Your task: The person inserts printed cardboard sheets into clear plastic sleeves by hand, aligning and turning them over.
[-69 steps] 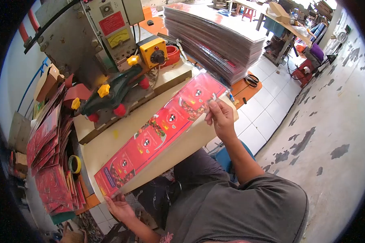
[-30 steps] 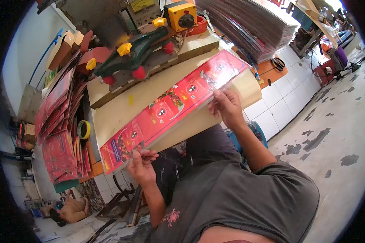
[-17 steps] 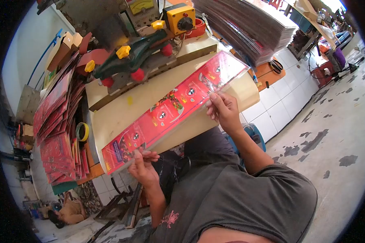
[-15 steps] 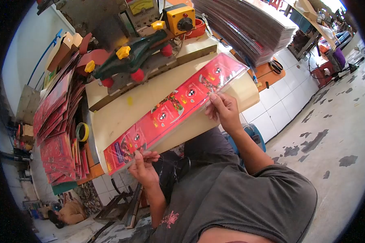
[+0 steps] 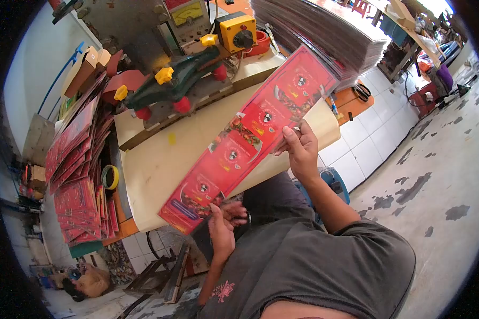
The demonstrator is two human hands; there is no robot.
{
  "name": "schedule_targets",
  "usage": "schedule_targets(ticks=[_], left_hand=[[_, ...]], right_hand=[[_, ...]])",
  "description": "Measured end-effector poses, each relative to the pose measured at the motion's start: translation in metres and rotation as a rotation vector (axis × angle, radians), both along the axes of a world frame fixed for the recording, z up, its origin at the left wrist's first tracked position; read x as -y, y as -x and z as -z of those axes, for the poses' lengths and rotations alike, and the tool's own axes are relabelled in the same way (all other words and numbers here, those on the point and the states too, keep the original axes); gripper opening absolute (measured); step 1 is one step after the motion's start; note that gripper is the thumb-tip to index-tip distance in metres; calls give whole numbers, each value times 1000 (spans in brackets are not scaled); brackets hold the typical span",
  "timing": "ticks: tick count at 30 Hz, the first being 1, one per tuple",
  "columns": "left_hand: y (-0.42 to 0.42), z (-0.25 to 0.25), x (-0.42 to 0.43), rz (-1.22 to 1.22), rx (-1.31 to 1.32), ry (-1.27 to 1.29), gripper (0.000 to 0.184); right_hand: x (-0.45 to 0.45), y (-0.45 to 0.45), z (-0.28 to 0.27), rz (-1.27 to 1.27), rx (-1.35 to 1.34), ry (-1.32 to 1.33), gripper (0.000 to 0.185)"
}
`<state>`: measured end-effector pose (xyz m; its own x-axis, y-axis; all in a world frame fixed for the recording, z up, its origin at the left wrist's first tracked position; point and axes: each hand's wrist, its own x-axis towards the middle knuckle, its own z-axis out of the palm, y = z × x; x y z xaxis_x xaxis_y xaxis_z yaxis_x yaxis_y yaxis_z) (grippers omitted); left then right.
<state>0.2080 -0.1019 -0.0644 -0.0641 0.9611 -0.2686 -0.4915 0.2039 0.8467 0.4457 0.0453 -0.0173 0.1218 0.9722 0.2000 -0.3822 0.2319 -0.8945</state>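
A long red printed plastic sheet point(image 5: 234, 151) with food pictures and round logos slants from lower left to upper right, held up over the cream work surface point(image 5: 154, 170). My right hand point(image 5: 302, 149) pinches its right edge, thumb on top and fingers behind. At the lower end, my left hand point(image 5: 223, 231) is closed on the corner, its thumb on the printed face and its fingers partly blurred. Behind the sheet stands a machine with a dark green clamp bar point(image 5: 175, 82) carrying yellow knobs and red feet.
Piled red printed sheets point(image 5: 77, 207) lean at the left beside a roll of yellow tape point(image 5: 109, 177). A tall stack of sheets point(image 5: 324, 32) stands at the back right, near black scissors point(image 5: 361, 91). A yellow control box point(image 5: 236, 33) tops the machine. Another person point(image 5: 93, 282) is at far lower left.
The sheet has shifted right and tilted more steeply, its printed face turned more toward me with less glare. My left hand has moved right and slightly down with its end; my right hand moved slightly.
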Motion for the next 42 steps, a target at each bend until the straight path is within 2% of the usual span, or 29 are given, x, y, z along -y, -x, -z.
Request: schedule_targets(ticks=[1,2,3,5,6,8,9,11,13,14,16,17,19,20,24,26,27,29,31,32,33,35,36,37,39,40,42], left_hand=[[3,3,1,192,65,74,60],[3,4,4,316,112,115,51],[1,-11,7,317,113,115,51],[-1,-51,13,733,-447,-124,37],[1,-68,13,733,-447,-124,37],[15,-97,10,683,-532,-505,20],[22,-103,11,679,-537,-504,20],[34,-111,11,219,-600,-499,14],[37,-116,-12,-66,-886,-529,21],[35,-117,-24,-66,-886,-532,21],[33,-114,-42,-185,-1093,-512,41],[30,-114,-47,-182,-1092,-513,41],[25,-113,-54,-43,-809,-271,48],[25,-113,-55,-40,-742,-256,42],[41,-117,-51,120,-721,-81,30],[45,-119,-47,-37,-729,-171,21],[51,-120,-43,-38,-730,-172,21],[70,-126,-36,-217,-784,-318,21],[74,-136,-34,-425,-608,-492,22],[103,-114,-26,-558,-488,-467,25],[111,-118,-29,-559,-490,-468,25],[118,-130,-31,-851,-329,-475,29],[111,-142,-33,-838,-222,-498,33],[110,-142,-37,-842,-221,-502,33],[111,-139,-42,-892,-81,-513,34],[113,-132,-44,-898,-83,-516,34],[117,-112,-48,-829,-66,-504,45]], right_hand=[[-1,-2,-1,0,1,-2,42],[-2,-5,-1,-5,6,-8,40],[-3,-7,-1,-10,11,-14,38],[-7,-11,0,-22,4,-13,37],[-8,-13,1,-36,-4,-10,36],[-8,-14,2,-58,13,-8,35],[-7,-13,3,-76,30,-4,33],[-4,-9,1,-123,55,3,33],[0,-4,-1,-166,84,8,33],[1,0,-2,-237,97,-9,31],[1,10,-1,-350,99,-49,27],[2,15,-3,-348,99,-48,27],[3,22,-8,-432,56,-63,26],[1,23,-5,-476,57,-68,26],[-4,29,-6,-558,61,-31,28],[-2,30,-9,-653,-9,5,31],[-1,31,-9,-653,-10,3,31],[1,29,-9,-700,109,-5,33],[4,23,-9,-737,131,20,33],[5,20,-7,-773,153,36,32],[5,17,-5,-811,175,51,32],[3,8,-3,-827,185,42,37],[1,4,-3,-842,197,34,42],[-1,-1,-4,-845,199,30,42],[-6,-9,-7,-831,188,12,59],[-8,-10,-11,-810,179,4,74],[-9,-10,-7,-795,98,11,76]])
